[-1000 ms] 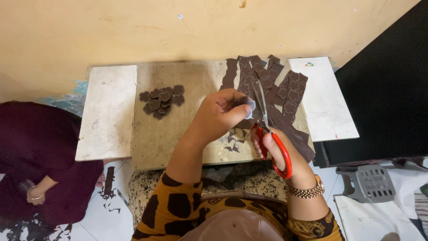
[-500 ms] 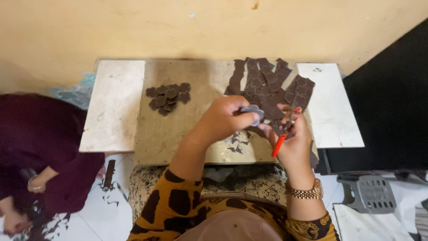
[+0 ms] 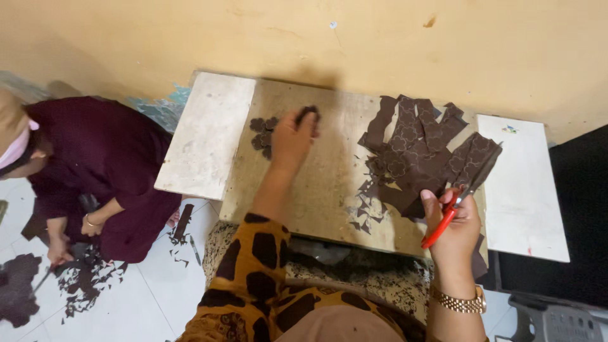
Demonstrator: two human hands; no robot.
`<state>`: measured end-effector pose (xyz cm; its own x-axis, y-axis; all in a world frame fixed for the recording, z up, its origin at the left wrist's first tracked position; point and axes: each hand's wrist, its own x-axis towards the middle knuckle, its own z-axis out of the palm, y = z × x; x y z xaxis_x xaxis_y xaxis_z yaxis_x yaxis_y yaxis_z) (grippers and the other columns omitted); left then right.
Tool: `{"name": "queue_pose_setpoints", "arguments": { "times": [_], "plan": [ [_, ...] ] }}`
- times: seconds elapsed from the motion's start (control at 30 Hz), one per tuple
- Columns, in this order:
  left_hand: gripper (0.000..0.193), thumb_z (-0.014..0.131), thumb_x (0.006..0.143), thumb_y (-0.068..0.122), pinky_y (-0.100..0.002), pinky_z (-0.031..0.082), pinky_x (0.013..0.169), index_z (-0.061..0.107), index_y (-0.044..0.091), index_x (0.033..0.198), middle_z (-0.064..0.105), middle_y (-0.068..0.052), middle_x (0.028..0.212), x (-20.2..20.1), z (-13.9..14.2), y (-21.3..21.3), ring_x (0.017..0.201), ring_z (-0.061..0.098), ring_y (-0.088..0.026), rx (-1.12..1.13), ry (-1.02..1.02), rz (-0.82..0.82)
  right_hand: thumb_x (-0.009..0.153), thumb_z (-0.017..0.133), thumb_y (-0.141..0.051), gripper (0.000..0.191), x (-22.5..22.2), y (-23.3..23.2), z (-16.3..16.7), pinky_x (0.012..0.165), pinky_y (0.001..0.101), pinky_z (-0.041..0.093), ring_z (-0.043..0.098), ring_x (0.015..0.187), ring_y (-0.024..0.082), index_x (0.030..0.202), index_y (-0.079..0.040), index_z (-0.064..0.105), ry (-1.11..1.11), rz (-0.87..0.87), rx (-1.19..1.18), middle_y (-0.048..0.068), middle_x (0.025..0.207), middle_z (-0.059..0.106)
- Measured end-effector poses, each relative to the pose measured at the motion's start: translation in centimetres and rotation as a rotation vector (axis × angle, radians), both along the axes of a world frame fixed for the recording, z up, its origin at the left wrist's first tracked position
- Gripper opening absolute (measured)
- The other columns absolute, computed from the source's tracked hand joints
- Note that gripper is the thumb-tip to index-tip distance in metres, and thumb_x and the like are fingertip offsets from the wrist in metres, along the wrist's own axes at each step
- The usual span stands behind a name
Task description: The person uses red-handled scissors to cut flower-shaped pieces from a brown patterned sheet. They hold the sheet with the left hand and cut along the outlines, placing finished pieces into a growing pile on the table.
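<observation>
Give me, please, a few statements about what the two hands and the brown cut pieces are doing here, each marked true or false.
1. The right hand holds red-handled scissors. True.
2. The left hand rests in the person's lap. False: it reaches over the board to the small pile of cut brown pieces.
3. The patterned brown strips lie on the floor. False: they lie on the wooden board.
4. Another person sits at the left. True.

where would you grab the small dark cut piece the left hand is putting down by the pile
Judging by its pose, pinch the small dark cut piece by its far edge, coming from above. It lies flat on the wooden board, so only the rim gives purchase. The left hand covers its near side, and the pile of cut pieces crowds the left.
</observation>
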<state>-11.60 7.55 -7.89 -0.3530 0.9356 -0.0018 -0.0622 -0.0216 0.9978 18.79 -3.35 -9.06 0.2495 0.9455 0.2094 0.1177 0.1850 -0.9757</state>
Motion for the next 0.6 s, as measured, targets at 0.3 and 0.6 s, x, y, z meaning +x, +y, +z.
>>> {"name": "queue_pose_setpoints", "arguments": {
  "times": [0.3,0.6],
  "plan": [
    [0.086,0.077,0.084,0.043,-0.043,0.04,0.116,0.045,-0.006,0.147,0.052,-0.024,0.15,1.2,-1.7,-0.8,0.141,0.05,-0.036,-0.041,0.435,0.085,0.095,0.076,-0.003,0.024,-1.3,0.2,1.9,0.055,0.0211,0.037,0.046,0.063,0.005,0.091,-0.011,0.053,0.131,-0.052,-0.109,-0.005,0.077,0.051],
    [0.051,0.07,0.095,0.027,-0.032,0.055,0.1,0.056,0.005,0.139,0.069,-0.014,0.13,11.0,8.1,-4.6,0.119,0.067,-0.021,0.079,0.033,-0.915,0.092,0.071,-0.003,0.025,-2.4,2.5,8.6,0.049,0.0274,0.043,0.051,0.056,0.012,0.091,-0.012,0.049,0.589,0.002,0.048,0.0,0.073,0.053]
  ]
}}
